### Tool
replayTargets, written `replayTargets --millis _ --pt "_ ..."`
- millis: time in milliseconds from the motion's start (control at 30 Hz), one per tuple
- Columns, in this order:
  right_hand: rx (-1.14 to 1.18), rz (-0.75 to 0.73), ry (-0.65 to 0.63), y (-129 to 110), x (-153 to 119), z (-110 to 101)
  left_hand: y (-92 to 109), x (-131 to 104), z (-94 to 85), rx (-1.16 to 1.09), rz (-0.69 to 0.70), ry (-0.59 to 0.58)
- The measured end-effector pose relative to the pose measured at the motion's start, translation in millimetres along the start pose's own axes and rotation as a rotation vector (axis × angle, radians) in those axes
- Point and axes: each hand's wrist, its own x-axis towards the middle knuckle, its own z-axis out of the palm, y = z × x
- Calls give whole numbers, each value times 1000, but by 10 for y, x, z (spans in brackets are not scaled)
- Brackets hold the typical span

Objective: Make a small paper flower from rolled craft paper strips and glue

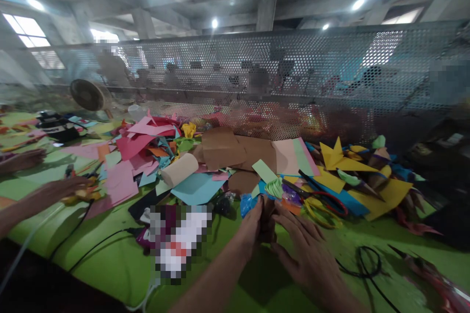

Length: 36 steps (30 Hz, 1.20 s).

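Observation:
My left hand [253,225] is closed around a small rolled piece of brown paper [268,207], held upright just above the green table [216,259]. On its right side, my right hand [303,237] has its fingers stretched out and the thumb apart, the fingertips against or very close to the brown paper. Directly behind it sits a light green frilled paper piece [273,188]; whether it is joined to the brown paper I cannot tell. Crumpled blue plastic [248,204] lies just beyond my left hand. Scissors with red handles [332,201] lie beyond my right hand.
Colored paper sheets [121,183], brown sheets [223,149] and a beige roll [179,169] cover the table's back. A glue gun [147,234] with a cord lies left. Black cable [369,266] and a red-handled tool [433,274] lie right. Another person's arm [47,198] reaches in at left.

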Motion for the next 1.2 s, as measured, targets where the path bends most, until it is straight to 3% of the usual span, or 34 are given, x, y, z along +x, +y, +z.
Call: replayTargets --millis 433,733,1067,1200 --pt "32 2 41 -35 43 -47 -51 61 -61 216 179 -66" --pt "18 -8 80 -9 22 -44 -90 216 -111 170 47 3" --pt "-50 -47 37 13 22 29 -102 145 -105 54 27 -33" --pt "-72 -35 39 9 23 36 -121 165 -110 126 116 -20"
